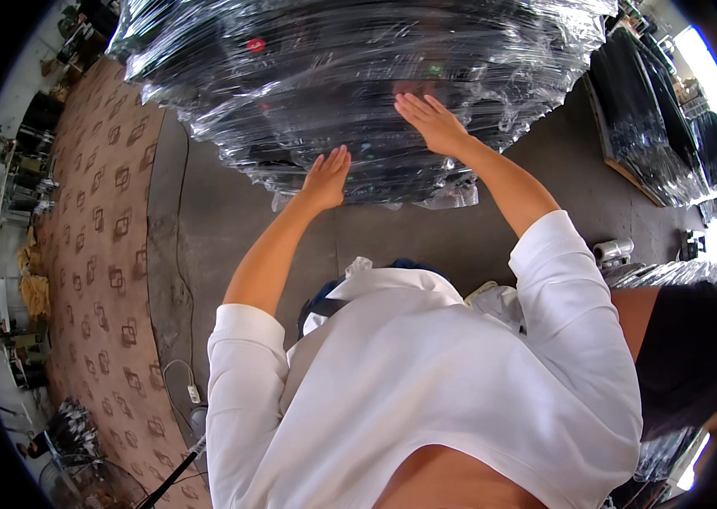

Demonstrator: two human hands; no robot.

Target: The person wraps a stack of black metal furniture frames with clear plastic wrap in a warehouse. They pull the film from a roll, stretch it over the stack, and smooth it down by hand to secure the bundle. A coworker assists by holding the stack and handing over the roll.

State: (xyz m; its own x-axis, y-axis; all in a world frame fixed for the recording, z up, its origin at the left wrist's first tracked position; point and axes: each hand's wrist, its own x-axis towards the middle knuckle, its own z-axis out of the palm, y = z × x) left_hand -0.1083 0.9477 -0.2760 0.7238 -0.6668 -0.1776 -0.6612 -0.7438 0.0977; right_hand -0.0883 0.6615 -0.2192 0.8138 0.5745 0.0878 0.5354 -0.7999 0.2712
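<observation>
White cloth of a loose shirt across the lower middle of the frame, sleeves pushed up above the elbows, both bare forearms rising toward the upper centre. Just above the collar, a glimpse of dark blue fabric against the grey floor.

Left hand at centre, slightly left: open, fingers straight and close together, palm laid flat against the lower edge of a big stack of dark goods in clear plastic wrap. Gripping nothing, only pressing on the film.

Right hand a little higher and to the right: open too, fingers spread a bit, flat on the crinkled wrap further up the same stack. Closed on nothing.

Wrapped stack across the top centre of the frame, shiny and creased, with loose flaps of film hanging at its lower rim near the left hand; a small red spot on it at upper left.

Further out, brown patterned carpet down the left side, with a thin cable and small plug at lower left. At upper right, more dark wrapped bundles on the floor, well apart from the hands. At the far left rim, cluttered stands, too small to tell apart.
</observation>
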